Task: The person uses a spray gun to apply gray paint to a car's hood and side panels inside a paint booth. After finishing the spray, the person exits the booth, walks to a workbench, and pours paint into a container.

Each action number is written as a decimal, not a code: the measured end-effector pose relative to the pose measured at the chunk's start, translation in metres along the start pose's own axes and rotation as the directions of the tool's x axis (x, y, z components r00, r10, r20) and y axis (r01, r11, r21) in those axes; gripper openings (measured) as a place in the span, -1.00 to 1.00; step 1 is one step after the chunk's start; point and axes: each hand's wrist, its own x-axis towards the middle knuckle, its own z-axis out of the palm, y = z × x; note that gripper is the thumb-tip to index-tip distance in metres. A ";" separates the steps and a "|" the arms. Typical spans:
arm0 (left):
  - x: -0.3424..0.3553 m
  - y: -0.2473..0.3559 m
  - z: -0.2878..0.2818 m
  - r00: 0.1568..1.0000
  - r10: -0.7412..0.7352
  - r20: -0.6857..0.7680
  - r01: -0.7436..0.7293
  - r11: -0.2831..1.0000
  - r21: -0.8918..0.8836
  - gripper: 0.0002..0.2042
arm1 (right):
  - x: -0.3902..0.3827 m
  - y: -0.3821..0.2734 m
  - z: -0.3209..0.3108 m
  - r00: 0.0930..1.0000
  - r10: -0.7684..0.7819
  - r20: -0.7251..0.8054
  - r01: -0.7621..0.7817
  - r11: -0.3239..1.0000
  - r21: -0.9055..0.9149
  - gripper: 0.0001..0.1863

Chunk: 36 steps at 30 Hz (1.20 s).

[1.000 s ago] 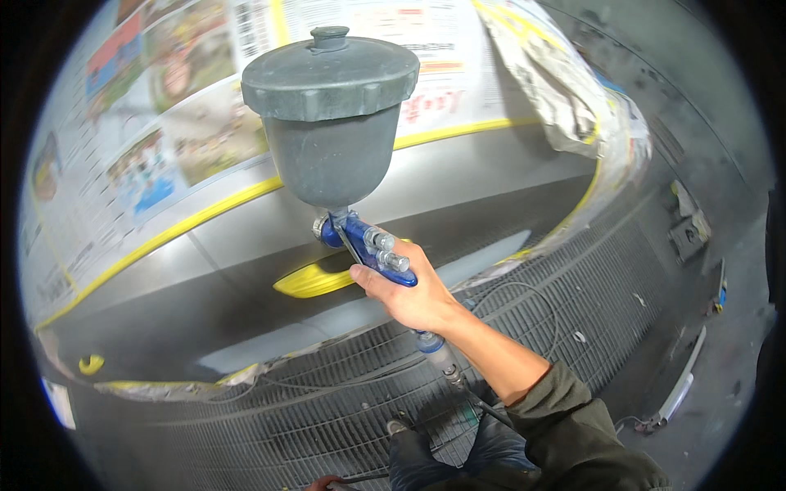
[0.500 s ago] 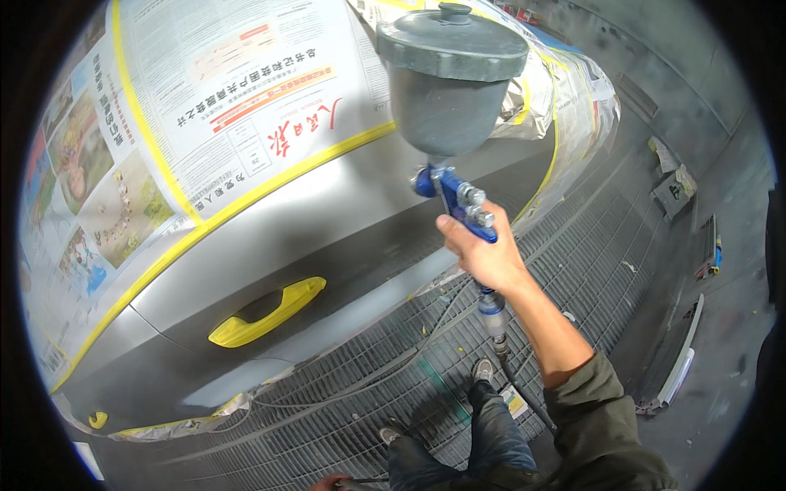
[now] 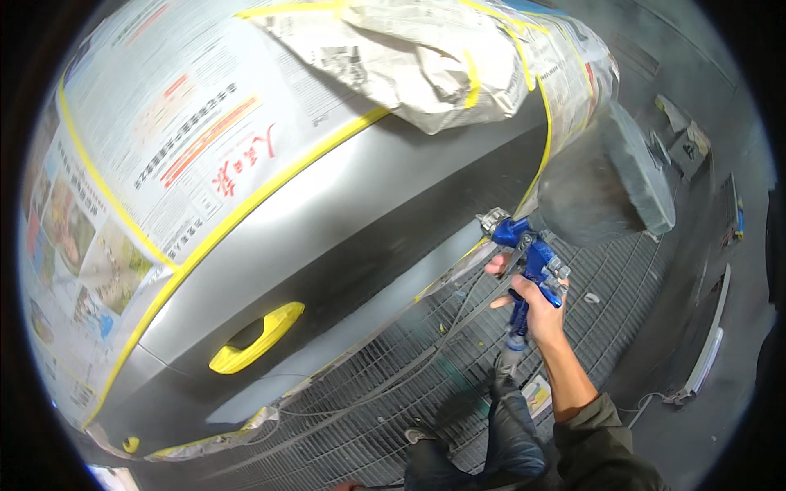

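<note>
My right hand [image 3: 540,307] is closed round the handle of a blue spray gun [image 3: 524,245], with some fingers in front by its trigger. The gun's silver nozzle points left at a grey car door panel [image 3: 344,213]. A large grey lidded paint cup [image 3: 594,188] on the gun tilts far over to the right. Only a sliver of my left hand [image 3: 348,486] shows at the lower edge, at a dark hose [image 3: 385,488]. Yellow masking covers the door handle [image 3: 258,337].
Newspaper [image 3: 188,106] edged with yellow tape covers the car's upper part. Crumpled paper [image 3: 442,74] wraps a bulge above the panel. I stand on floor grating [image 3: 458,368], where a thin cable [image 3: 385,378] runs. Long trim parts [image 3: 708,344] lie at the right.
My right hand has moved right and down with the spray gun. The cup has gone from upright to tilted right, and the nozzle now shows. My left hand has slipped mostly out of view.
</note>
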 end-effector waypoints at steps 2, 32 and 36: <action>0.008 -0.014 -0.008 0.975 0.206 0.083 -0.223 0.915 0.337 -0.77 | 0.009 0.024 -0.012 0.996 0.066 0.065 -0.079 0.970 0.229 -0.57; 0.037 0.040 0.240 0.957 0.183 -0.225 -0.124 0.959 0.255 -0.73 | 0.245 -0.056 -0.183 0.989 0.049 -0.140 -0.032 0.992 0.120 -0.94; 0.032 0.083 0.287 0.938 0.347 0.025 -0.248 0.616 0.748 -0.70 | 0.271 -0.079 -0.222 0.984 0.007 -0.180 -0.017 0.998 -0.057 -0.90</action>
